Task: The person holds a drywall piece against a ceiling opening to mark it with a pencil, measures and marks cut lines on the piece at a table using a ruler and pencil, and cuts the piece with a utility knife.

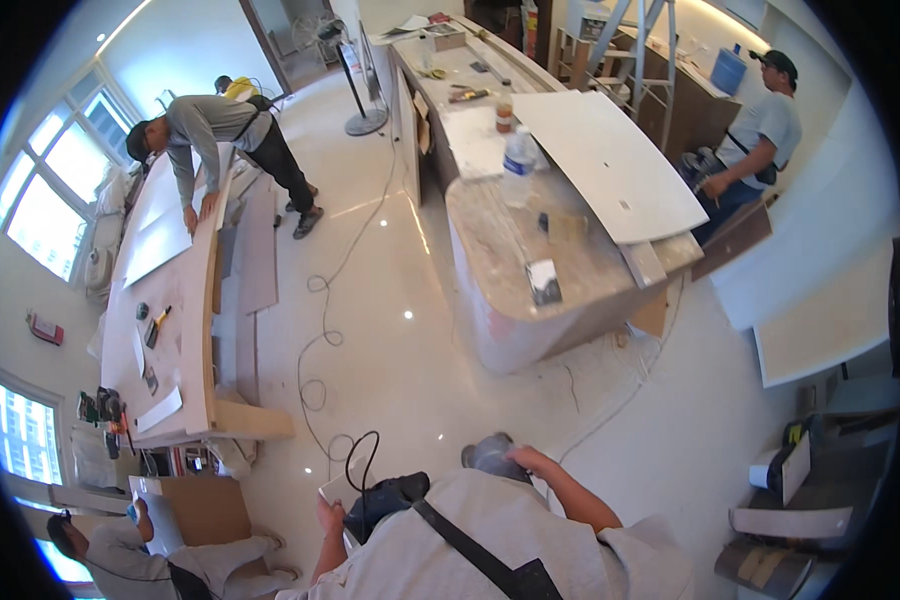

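Note:
My left hand (332, 515) is closed around a pale, flat-edged object (339, 491), too small here to name. Beside it a black bag (388, 500) hangs at my waist on a black strap, and a looped black cable (364, 450) rises from that spot. My right hand (536, 463) lies on the grey cloth (486, 455) over my leg, its fingers laid forward with nothing visible in them.
Ahead stands a dusty counter (490, 245) bearing a white panel (610, 165) and a water bottle (517, 170). At left, a person (215, 130) bends over a long workbench (185, 345). Another person (765, 130) stands right; one sits lower left. A cable (315, 370) trails along the floor.

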Available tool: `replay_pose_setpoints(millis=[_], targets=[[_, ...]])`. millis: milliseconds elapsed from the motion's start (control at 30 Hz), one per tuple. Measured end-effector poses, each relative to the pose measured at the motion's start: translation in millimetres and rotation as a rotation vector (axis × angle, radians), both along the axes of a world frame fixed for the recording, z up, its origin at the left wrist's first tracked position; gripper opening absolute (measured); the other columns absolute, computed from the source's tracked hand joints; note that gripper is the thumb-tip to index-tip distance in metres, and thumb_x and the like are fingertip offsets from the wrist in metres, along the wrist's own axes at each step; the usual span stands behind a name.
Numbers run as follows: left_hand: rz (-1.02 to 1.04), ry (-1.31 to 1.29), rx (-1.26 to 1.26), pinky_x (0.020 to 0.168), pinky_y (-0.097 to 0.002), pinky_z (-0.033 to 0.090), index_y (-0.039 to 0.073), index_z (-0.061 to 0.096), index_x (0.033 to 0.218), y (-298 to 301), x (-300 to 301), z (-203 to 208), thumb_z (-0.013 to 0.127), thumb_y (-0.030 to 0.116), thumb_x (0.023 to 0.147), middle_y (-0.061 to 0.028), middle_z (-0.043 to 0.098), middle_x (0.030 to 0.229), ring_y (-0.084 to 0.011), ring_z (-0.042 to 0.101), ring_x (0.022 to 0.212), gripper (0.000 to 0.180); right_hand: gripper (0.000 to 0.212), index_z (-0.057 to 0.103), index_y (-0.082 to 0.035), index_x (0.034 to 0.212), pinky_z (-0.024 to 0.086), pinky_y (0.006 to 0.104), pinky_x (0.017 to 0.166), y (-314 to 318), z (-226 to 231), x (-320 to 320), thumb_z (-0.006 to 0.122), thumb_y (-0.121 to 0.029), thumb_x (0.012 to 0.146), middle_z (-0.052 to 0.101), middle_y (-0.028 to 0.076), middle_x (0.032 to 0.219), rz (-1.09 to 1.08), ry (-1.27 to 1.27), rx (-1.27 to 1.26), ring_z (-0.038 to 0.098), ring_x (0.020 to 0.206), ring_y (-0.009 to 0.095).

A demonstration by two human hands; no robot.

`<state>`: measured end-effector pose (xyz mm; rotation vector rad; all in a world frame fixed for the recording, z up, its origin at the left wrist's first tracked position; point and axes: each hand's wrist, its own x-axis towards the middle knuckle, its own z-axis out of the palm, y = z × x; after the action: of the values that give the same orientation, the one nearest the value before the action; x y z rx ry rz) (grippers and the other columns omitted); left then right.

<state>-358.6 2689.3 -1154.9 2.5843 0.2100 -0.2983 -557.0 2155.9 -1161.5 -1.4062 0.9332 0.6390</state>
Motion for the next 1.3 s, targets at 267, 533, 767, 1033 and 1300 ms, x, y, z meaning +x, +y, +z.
replay_pose_setpoints(millis=[267, 533, 767, 1033, 1300], targets=[[0.019, -0.072, -0.041, 0.100, -0.0496, 0.051, 0.002, 0.055, 0.142, -92, 162, 17, 0.069, 0.014, 0.088, -0.0261, 0.068, 0.124, -0.0448, 0.066, 0.116, 0.057, 0.037, 0.069, -0.003, 0.124, 0.056, 0.0401, 0.084, -127, 139, 335, 0.066, -0.028, 0.096, 0.074, 0.022, 0.109, -0.023, -0.859, -0.508, 0.073, 0.099, 0.032], [0.156, 0.192, 0.085, 0.099, -0.0502, 0.052, 0.004, 0.057, 0.140, -162, 234, 11, 0.070, 0.018, 0.088, -0.0254, 0.069, 0.123, -0.0444, 0.067, 0.115, 0.055, 0.035, 0.073, -0.001, 0.116, 0.054, 0.0342, 0.073, -221, 191, 619, 0.064, -0.031, 0.100, 0.075, 0.012, 0.085, -0.158, -0.962, -0.593, 0.070, 0.078, 0.020], [0.383, 0.320, 0.073, 0.097, -0.0508, 0.053, 0.006, 0.059, 0.138, -187, 282, 9, 0.070, 0.020, 0.088, -0.0248, 0.070, 0.121, -0.0441, 0.067, 0.114, 0.054, 0.031, 0.070, -0.005, 0.124, 0.057, 0.0332, 0.084, -430, 66, 812, 0.059, -0.026, 0.103, 0.075, 0.010, 0.110, -0.371, -0.982, -0.759, 0.071, 0.099, 0.019], [0.741, 0.199, 0.000, 0.098, -0.0537, 0.053, 0.011, 0.059, 0.136, -205, 398, -22, 0.067, 0.019, 0.086, -0.0232, 0.071, 0.121, -0.0440, 0.066, 0.116, 0.051, 0.035, 0.068, -0.001, 0.126, 0.056, 0.0409, 0.065, -721, 57, 997, 0.061, -0.009, 0.092, 0.072, 0.010, 0.088, -0.302, -0.907, -1.372, 0.067, 0.072, 0.022], [0.907, 0.075, 0.110, 0.098, -0.0530, 0.052, 0.012, 0.059, 0.132, -236, 485, 70, 0.069, 0.015, 0.089, -0.0210, 0.070, 0.122, -0.0433, 0.064, 0.117, 0.045, 0.055, 0.048, -0.001, 0.141, 0.060, 0.0514, 0.084, -751, 63, 1033, 0.061, -0.022, 0.092, 0.071, 0.026, 0.111, 0.030, -0.401, -1.629, 0.072, 0.098, 0.043]])
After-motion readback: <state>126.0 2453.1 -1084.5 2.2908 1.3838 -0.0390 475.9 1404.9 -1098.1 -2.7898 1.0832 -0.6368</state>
